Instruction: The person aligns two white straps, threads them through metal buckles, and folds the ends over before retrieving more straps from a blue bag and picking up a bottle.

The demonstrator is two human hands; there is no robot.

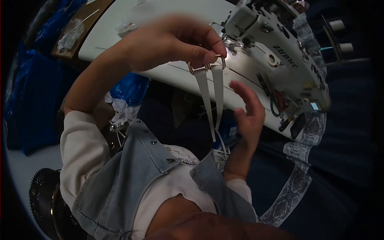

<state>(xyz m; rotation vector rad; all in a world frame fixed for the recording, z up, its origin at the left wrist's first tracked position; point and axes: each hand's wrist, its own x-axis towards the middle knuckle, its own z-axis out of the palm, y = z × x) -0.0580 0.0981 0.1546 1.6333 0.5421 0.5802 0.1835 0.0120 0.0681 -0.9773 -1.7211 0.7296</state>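
My left hand (172,46) is raised in front of the sewing machine, its thumb and fingers pinched on gold-coloured metal rings (223,63). Two narrow whitish straps (205,94) run through the rings and hang down towards my lap, where their lower ends are lost in shadow. To the right of the straps is my right hand (251,118), with its fingers apart and nothing in it. It does not appear to touch the straps.
A white sewing machine (276,44) stands on a pale table (108,30), its lamp lit. Scissors (264,85) and small tools lie beside it. Lace trim (294,192) hangs down at the right. Blue plastic (34,96) and a crumpled clear bag (72,34) are at the left.
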